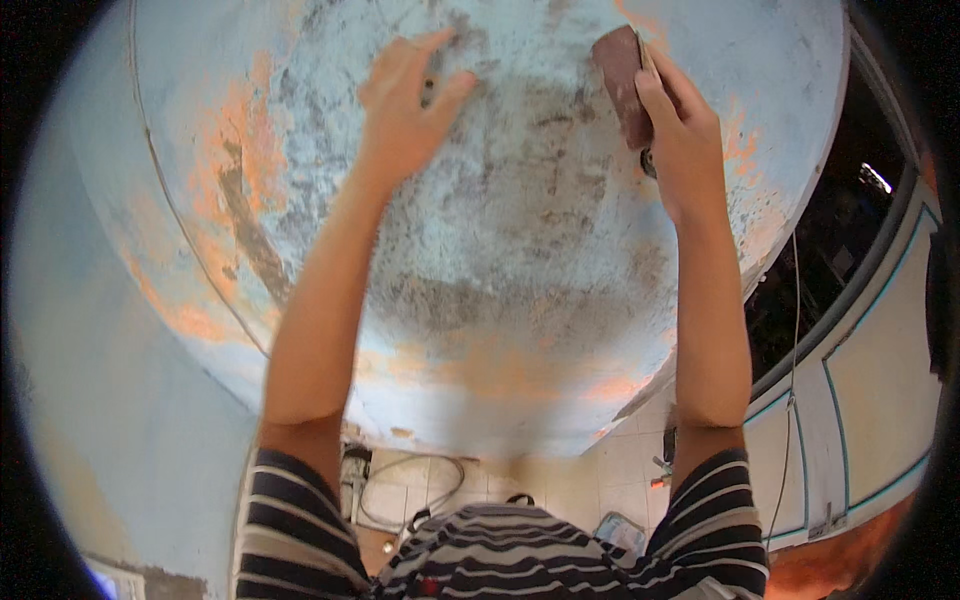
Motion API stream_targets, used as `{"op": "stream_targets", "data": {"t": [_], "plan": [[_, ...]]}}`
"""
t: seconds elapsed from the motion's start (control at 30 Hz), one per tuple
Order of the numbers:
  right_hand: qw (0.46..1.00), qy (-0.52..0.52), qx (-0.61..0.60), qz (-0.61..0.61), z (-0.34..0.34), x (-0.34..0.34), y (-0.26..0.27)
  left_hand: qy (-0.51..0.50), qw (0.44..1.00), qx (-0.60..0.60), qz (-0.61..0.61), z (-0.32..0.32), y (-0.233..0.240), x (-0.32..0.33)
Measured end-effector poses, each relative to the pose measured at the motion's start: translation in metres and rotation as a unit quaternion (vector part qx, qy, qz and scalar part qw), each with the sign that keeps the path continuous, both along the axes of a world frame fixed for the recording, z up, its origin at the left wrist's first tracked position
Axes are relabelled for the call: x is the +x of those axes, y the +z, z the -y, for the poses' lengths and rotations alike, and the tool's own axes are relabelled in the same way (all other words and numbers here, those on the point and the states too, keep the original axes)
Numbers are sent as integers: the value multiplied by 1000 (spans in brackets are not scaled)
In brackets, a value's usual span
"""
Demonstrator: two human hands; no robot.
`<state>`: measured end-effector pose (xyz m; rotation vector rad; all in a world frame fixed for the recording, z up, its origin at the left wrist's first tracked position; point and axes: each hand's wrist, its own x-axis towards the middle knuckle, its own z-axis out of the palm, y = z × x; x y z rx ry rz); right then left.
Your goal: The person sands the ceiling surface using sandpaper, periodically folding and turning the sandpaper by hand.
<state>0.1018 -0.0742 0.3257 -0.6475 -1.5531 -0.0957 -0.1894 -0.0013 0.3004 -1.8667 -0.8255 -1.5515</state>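
Note:
A worn wall (517, 240) fills the view ahead, its light-blue paint patchy, with grey stained areas and exposed orange layers. My right hand (686, 124) grips a sanding block (621, 86) with a reddish-brown abrasive face, at the upper right of the wall. Whether the block touches the wall cannot be told. Below it, partly behind my right wrist, shows a small dark round thing (649, 163). My left hand (409, 105) is empty, slightly blurred, with spread fingers at or close to the wall's upper part. Another small dark spot (428, 84) shows between its fingers.
A thin cable (169, 195) runs down the wall at left. To the right are a dark opening (825, 217), a hanging cord (792, 360) and a pale panel (885, 352) with teal trim. A looped hose or cable (457, 480) lies on the tiled floor (555, 491).

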Motion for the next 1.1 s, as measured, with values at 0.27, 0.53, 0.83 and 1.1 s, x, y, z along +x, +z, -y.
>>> {"op": "stream_targets", "data": {"t": [0.27, 0.53, 0.83, 1.1], "plan": [[839, 373, -281, -279, 58, 32, -151, -323, 891, -246, 201, 110, -114, 157], [913, 231, -300, -153, 75, 81, -210, -434, 782, -299, 333, 106, -184, 205], [853, 261, -377, -248, 65, 102, -248, -417, 766, -340, 351, 115, -211, 218], [904, 247, -258, -234, 46, 73, -280, -453, 670, -394, 437, 135, -234, 189]]}}
